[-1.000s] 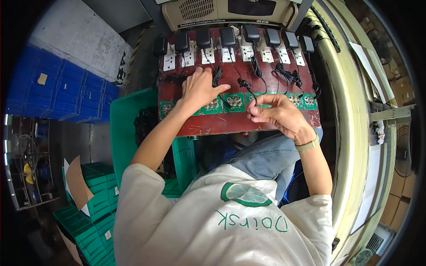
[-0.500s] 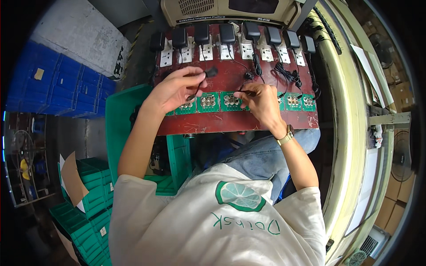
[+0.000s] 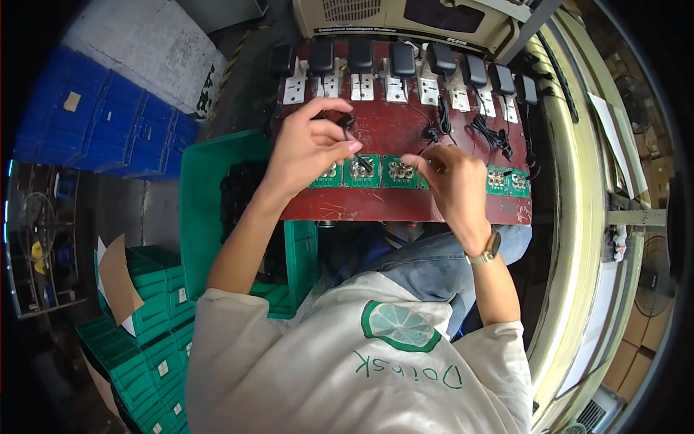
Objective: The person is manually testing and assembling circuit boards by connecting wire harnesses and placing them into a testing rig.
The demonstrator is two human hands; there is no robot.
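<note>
My left hand (image 3: pixel 307 148) is closed in a pinch on a black power cord (image 3: pixel 350 130). Its plug end hangs over a green circuit board (image 3: pixel 354 178) with several round metal connectors. My right hand (image 3: pixel 463 184) is half curled to the right of another such board (image 3: pixel 399 181), thumb toward that board's connectors. A thin black cable appears to run into its fingers, though the grip is partly hidden. More green boards (image 3: pixel 497 182) continue in the row, some behind my right hand. Several black power adapters (image 3: pixel 403 60) sit in white sockets (image 3: pixel 395 89) along the back.
The dark red bench (image 3: pixel 390 205) carries bundled black cables (image 3: pixel 491 137) at the right. A beige equipment case (image 3: pixel 405 27) stands behind. Left of the bench are a green bin (image 3: pixel 199 181) holding black items, stacked green crates (image 3: pixel 155 289) and blue bins (image 3: pixel 87 119).
The whole view has shifted, so the bench appears farther right. My left hand has brought the cord's plug end down over a board. My right hand has moved right, off a board's connectors.
</note>
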